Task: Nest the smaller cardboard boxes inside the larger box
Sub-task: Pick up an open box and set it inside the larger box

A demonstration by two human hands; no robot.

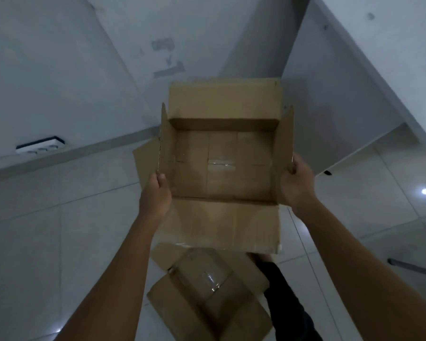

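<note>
A brown cardboard box (223,168) is held in the air in front of me, its top open, all flaps spread and its inside empty, with clear tape across its bottom seam. My left hand (155,195) grips its left flap and my right hand (298,183) grips its right flap. Below it on the tiled floor lies a smaller cardboard box (207,291), taped with clear tape, with flaps spread around it. Another piece of cardboard (145,163) shows behind the held box at the left; most of it is hidden.
White walls meet in a corner behind the box. A black-and-white socket strip (41,145) sits on the wall at the left. A dark trouser leg (288,303) stands on the floor to the right of the smaller box. The floor is pale glossy tile (59,242).
</note>
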